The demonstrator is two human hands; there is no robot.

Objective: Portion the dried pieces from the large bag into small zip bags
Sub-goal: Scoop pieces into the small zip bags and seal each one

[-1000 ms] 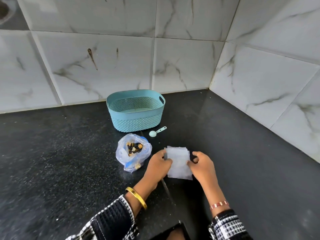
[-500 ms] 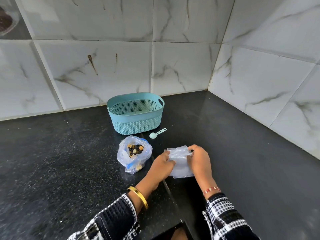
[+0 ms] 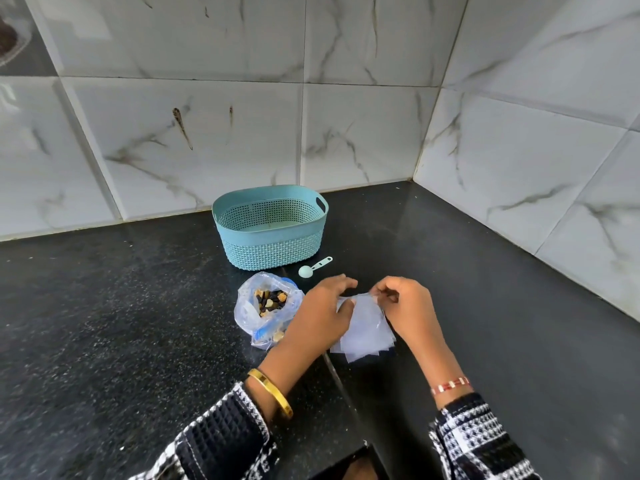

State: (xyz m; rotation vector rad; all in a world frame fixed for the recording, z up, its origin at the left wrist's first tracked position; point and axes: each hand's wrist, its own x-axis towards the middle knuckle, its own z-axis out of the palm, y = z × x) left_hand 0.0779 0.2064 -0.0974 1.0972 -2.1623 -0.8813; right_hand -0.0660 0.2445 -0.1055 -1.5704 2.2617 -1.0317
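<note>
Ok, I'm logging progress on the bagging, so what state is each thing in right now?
Large bag: open, dried pieces inside, on the counter.
Small zip bags: empty, stacked flat; top edge pinched by both hands.
Basket: upright, looks empty.
Scoop: lying unused beside the basket.
Left hand: on the stack.
Right hand: picking at the top bag.

a home kitchen corner: marble-look wall tiles (image 3: 360,133) rise behind the teal basket (image 3: 273,251), which sits on a black speckled stone desk (image 3: 104,323).
</note>
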